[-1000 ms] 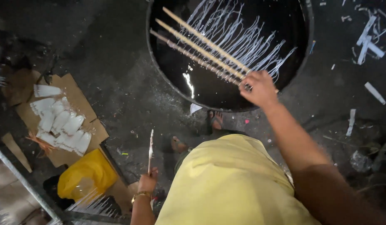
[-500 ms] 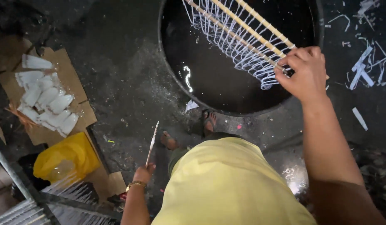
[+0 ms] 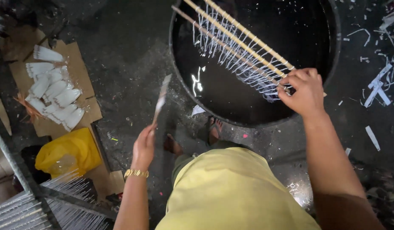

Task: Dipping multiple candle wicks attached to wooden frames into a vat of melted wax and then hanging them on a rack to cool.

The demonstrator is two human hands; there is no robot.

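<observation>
The right hand (image 3: 305,91) is clamped around the near ends of three pale wooden rods (image 3: 237,36) strung with thin white wicks (image 3: 235,57), held over the round black vat (image 3: 333,64) of glossy liquid. The left hand (image 3: 144,147) grips a flat, wax-crusted stick (image 3: 160,100), nearer and left.

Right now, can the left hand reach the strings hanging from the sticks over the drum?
Probably yes: the left hand holds a flat stick, nothing lies between it and the strings, which the right hand holds over the drum.
</observation>
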